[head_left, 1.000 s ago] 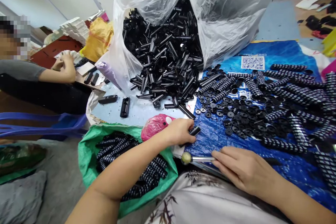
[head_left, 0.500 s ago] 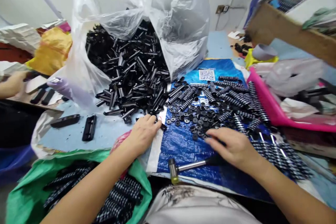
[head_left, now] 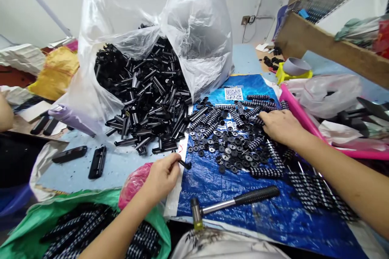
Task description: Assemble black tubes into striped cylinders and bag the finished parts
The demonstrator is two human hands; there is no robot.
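Note:
My left hand [head_left: 162, 177] is closed on a short black plastic tube [head_left: 184, 164] at the left edge of the blue tarp [head_left: 231, 194]. My right hand [head_left: 281, 126] reaches out over the black-and-white patterned sleeves [head_left: 267, 172], fingers curled down among them; what it grips is hidden. Between both hands lie several small black discs [head_left: 227, 149]. A small hammer [head_left: 234, 201] with a black grip lies on the tarp near me, untouched. A clear plastic bag [head_left: 194, 32] spills a heap of black tubes [head_left: 146, 89] at the back.
A green bag [head_left: 24, 226] of patterned sleeves sits at lower left beside a pink bag [head_left: 133, 180]. Two flat black parts [head_left: 97, 162] lie on the pale board. A pink tray [head_left: 304, 117] with plastic bags borders the right. Another person's arm [head_left: 4, 113] shows at far left.
My right hand let go of the hammer and moved forward to the patterned sleeves. My left hand picked a black tube from the heap's edge and drew it back. The view swung right.

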